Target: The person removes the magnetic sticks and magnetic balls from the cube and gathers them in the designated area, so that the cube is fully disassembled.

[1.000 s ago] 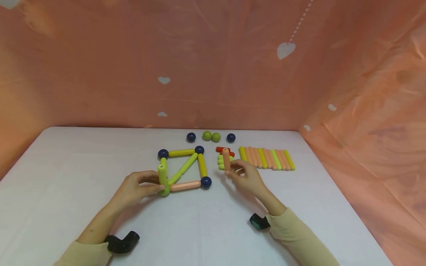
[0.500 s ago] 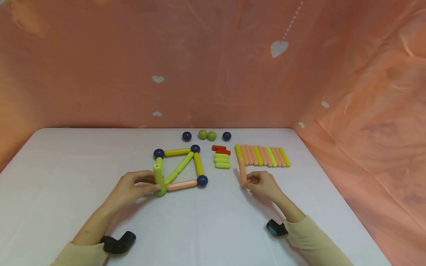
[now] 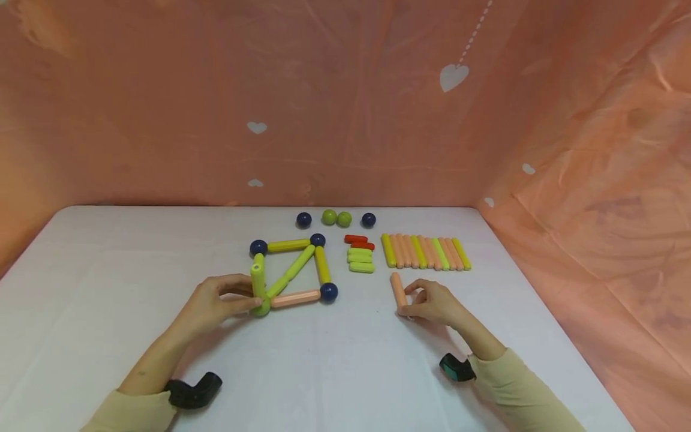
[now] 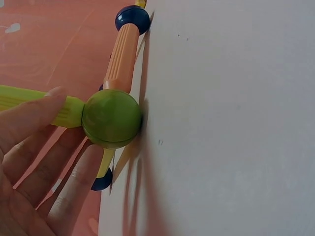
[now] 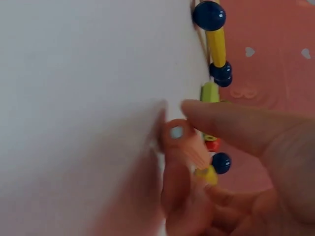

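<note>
On the white table in the head view, navy balls and coloured rods form a square frame, with a light green diagonal and a green ball (image 4: 112, 118) at its near left corner. My left hand (image 3: 213, 305) holds a light green rod (image 3: 258, 279) that stands up from that ball; the thumb lies along the rod in the left wrist view. Right of the frame, my right hand (image 3: 436, 305) pinches the near end of a loose peach rod (image 3: 397, 287) low over the table. The rod's pale end (image 5: 176, 132) faces the right wrist camera, between thumb and finger.
Behind the right hand lies a row of yellow, peach and green rods (image 3: 426, 252). Short green rods (image 3: 360, 259) and red rods (image 3: 358, 242) lie left of it. Two navy balls (image 3: 369, 220) and two green balls (image 3: 336, 218) sit near the back edge.
My right hand has carried the peach rod right and toward me, from above the short rods down to the table. The left hand keeps its hold on the frame's corner.
</note>
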A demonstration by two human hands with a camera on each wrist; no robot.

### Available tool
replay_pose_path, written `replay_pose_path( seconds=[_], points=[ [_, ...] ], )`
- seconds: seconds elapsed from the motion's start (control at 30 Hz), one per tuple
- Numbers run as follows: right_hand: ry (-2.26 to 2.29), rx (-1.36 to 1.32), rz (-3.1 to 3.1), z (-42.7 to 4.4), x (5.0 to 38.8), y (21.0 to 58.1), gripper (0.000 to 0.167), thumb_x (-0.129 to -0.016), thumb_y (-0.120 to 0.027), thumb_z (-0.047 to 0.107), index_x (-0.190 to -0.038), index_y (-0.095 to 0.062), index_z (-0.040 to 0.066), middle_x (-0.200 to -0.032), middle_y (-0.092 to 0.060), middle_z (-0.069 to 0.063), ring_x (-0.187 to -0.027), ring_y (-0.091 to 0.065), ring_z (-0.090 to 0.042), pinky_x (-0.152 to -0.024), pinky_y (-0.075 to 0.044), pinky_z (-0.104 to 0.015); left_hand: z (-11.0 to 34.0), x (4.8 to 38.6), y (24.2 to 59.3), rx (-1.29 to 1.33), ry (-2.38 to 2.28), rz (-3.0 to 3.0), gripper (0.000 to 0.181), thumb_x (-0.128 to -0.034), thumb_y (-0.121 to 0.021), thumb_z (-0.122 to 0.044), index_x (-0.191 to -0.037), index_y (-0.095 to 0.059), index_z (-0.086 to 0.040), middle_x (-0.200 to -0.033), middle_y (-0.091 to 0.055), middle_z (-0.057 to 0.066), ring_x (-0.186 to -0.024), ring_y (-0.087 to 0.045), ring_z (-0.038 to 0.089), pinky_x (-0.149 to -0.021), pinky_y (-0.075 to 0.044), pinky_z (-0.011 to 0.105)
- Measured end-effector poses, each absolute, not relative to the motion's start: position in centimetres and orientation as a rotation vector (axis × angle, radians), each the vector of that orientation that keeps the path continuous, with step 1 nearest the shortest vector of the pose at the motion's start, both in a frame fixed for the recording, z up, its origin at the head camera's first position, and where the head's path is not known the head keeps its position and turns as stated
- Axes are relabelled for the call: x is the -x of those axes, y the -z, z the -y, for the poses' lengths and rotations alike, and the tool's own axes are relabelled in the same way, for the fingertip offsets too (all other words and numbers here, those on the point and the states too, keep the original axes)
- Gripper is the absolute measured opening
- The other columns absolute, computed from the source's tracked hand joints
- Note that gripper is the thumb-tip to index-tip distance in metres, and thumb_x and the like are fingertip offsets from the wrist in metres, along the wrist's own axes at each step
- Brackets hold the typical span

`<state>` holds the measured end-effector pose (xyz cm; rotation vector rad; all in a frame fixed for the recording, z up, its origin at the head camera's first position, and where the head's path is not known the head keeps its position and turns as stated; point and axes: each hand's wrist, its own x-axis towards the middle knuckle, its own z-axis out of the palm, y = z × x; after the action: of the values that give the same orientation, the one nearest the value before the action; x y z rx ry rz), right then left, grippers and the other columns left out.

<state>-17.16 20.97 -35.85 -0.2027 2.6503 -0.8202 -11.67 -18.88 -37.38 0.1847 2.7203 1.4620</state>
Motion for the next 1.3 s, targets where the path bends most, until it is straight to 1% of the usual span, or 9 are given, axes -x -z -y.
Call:
replay_pose_path(
  seconds=[0.1, 0.23, 0.33, 0.4, 0.53, 0.73, 0.9, 1.0, 1.3],
  points=[
    [0.738, 0.198, -2.708, -20.5, 17.4, 35.3, 0.05, -0.078, -0.077, 0.029, -0.113, -0.059, 0.0, -0.071, -0.06, -0.003, -0.063, -0.05, -0.013, -0.057, -0.039, -0.025, 19.0, 11.7, 37.5, -0.167, -1.449, -2.707, 0.04, -0.0819, -0.076, -0.026, -0.113, -0.067, -0.003, -0.104, -0.07, 0.01, -0.103, -0.063, 0.03, -0.082, -0.052, 0.043],
    [0.858, 0.305, -2.768, -19.3, 18.1, 34.7, 0.039, -0.083, -0.073, 0.025, -0.11, -0.063, 0.0, -0.069, -0.054, -0.003, -0.061, -0.047, -0.014, -0.053, -0.037, -0.023, 19.1, 11.6, 37.7, -0.13, -1.429, -2.701, 0.04, -0.0801, -0.078, -0.023, -0.112, -0.067, -0.001, -0.103, -0.07, 0.012, -0.096, -0.066, 0.027, -0.075, -0.053, 0.034],
    [1.051, 0.486, -2.733, -17.4, 18.6, 34.6, 0.031, -0.087, -0.07, 0.022, -0.108, -0.065, 0.0, -0.074, -0.058, -0.004, -0.067, -0.051, -0.015, -0.056, -0.042, -0.021, 19.3, 11.5, 38.0, -0.143, -1.418, -2.703, 0.04, -0.0789, -0.079, -0.021, -0.111, -0.067, 0.0, -0.102, -0.071, 0.013, -0.09, -0.067, 0.024, -0.073, -0.054, 0.032],
    [1.166, 0.594, -2.669, -15.7, 18.9, 34.6, 0.029, -0.088, -0.07, 0.021, -0.108, -0.065, 0.0, -0.081, -0.062, -0.006, -0.072, -0.055, -0.016, -0.062, -0.047, -0.021, 19.3, 11.5, 38.2, -0.176, -1.426, -2.698, 0.04, -0.0788, -0.079, -0.02, -0.111, -0.067, 0.001, -0.101, -0.071, 0.013, -0.089, -0.067, 0.022, -0.073, -0.054, 0.031],
    [1.333, 0.767, -2.54, -11.9, 19.4, 34.7, 0.028, -0.088, -0.069, 0.017, -0.11, -0.066, -0.001, -0.09, -0.066, -0.01, -0.08, -0.059, -0.016, -0.073, -0.051, -0.022, 19.2, 11.6, 38.6, -0.199, -1.469, -2.664, 0.041, -0.0798, -0.078, -0.02, -0.112, -0.066, 0.002, -0.102, -0.07, 0.013, -0.09, -0.067, 0.022, -0.075, -0.054, 0.032],
    [1.492, 0.935, -2.316, -7.0, 19.3, 34.9, 0.03, -0.088, -0.067, 0.012, -0.113, -0.064, -0.003, -0.096, -0.066, -0.012, -0.082, -0.06, -0.014, -0.075, -0.052, -0.023, 19.0, 11.4, 38.9, -0.145, -1.513, -2.614, 0.044, -0.0808, -0.077, -0.02, -0.115, -0.065, 0.004, -0.106, -0.069, 0.016, -0.093, -0.066, 0.024, -0.077, -0.055, 0.03],
    [1.512, 0.993, -2.241, -4.2, 18.9, 34.5, 0.029, -0.088, -0.067, 0.015, -0.114, -0.065, 0.002, -0.1, -0.067, -0.01, -0.084, -0.061, -0.012, -0.076, -0.052, -0.023, 18.9, 11.2, 39.2, -0.107, -1.541, -2.592, 0.044, -0.0818, -0.077, -0.022, -0.117, -0.065, 0.002, -0.111, -0.068, 0.016, -0.097, -0.066, 0.023, -0.087, -0.053, 0.041],
    [1.536, 1.027, -2.207, -2.9, 18.7, 34.2, 0.028, -0.088, -0.068, 0.012, -0.114, -0.066, 0.002, -0.102, -0.067, -0.011, -0.084, -0.061, -0.011, -0.076, -0.052, -0.023, 19.1, 11.2, 39.3, -0.095, -1.543, -2.594, 0.044, -0.083, -0.075, -0.023, -0.118, -0.065, 0.001, -0.112, -0.068, 0.014, -0.098, -0.065, 0.022, -0.091, -0.051, 0.045],
    [1.573, 1.133, -2.135, -0.6, 18.3, 34.3, 0.028, -0.084, -0.072, 0.006, -0.111, -0.068, 0.0, -0.104, -0.067, -0.013, -0.083, -0.06, -0.007, -0.073, -0.052, -0.022, 19.1, 11.0, 39.5, -0.082, -1.557, -2.591, 0.042, -0.0825, -0.076, -0.022, -0.116, -0.066, 0.002, -0.112, -0.068, 0.015, -0.098, -0.066, 0.022, -0.087, -0.053, 0.038]
  ],
)
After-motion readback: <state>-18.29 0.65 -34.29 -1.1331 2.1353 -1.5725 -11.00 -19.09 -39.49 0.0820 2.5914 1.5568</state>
